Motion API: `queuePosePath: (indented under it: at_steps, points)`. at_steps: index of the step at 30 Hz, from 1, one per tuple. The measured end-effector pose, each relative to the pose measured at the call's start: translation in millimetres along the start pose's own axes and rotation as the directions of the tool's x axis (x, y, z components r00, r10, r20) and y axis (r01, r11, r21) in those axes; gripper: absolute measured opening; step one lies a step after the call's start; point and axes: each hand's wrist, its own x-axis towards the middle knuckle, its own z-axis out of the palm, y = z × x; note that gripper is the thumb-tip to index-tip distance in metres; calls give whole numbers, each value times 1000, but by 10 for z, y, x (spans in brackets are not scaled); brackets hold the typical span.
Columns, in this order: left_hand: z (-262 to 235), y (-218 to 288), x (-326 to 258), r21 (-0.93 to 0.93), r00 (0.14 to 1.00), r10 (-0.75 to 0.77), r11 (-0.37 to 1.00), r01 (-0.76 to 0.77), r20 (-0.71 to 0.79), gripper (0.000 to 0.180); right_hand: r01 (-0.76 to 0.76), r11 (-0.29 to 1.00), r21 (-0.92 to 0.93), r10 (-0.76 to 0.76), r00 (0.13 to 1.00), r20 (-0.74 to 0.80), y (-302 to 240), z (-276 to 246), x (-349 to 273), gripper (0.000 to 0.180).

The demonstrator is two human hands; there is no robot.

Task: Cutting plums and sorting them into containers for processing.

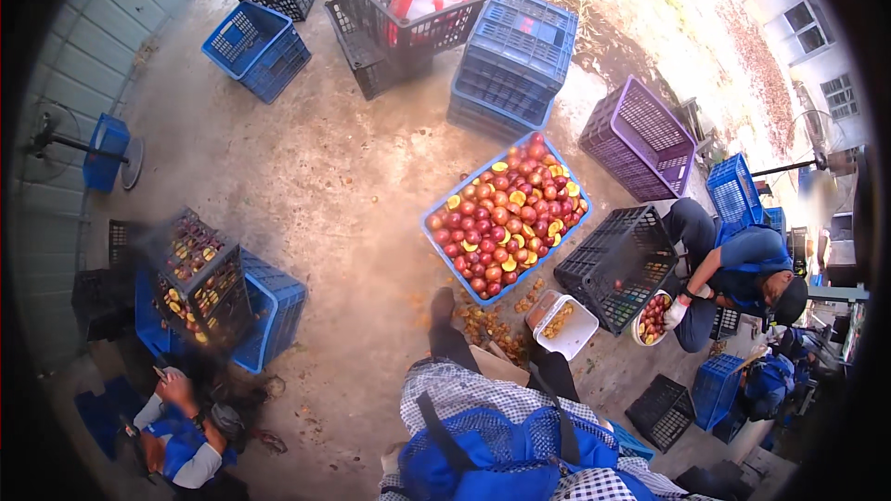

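At the lower edge, a small pale patch beside my checked sleeve looks like my gloved left hand; its fingers are not made out, nor anything in them. My right hand does not show. In front of my legs stands a blue crate heaped with red plums, some cut open to yellow flesh. Near my right foot a white tub holds yellowish-brown scraps. More scraps lie on the ground between my feet.
Beyond the plums stand stacked blue crates and a purple crate. A black crate is close on the right, by a seated person with a gloved hand. At lower left another person sits by crates of cut fruit.
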Motion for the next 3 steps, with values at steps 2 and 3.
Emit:
queuePosePath:
  at_steps: [2, 3]
  points:
    - [-31, 110, -290, -127, 986, -140, 984, 128, -90, 21, 55, 998, -19, -54, 998, 45, -466, -4, 129, 35]
    - [-55, 233, -143, -82, 990, -136, 988, 134, -21, 21, -18, 1000, -5, 18, 1000, 2, -473, -65, -104, 36]
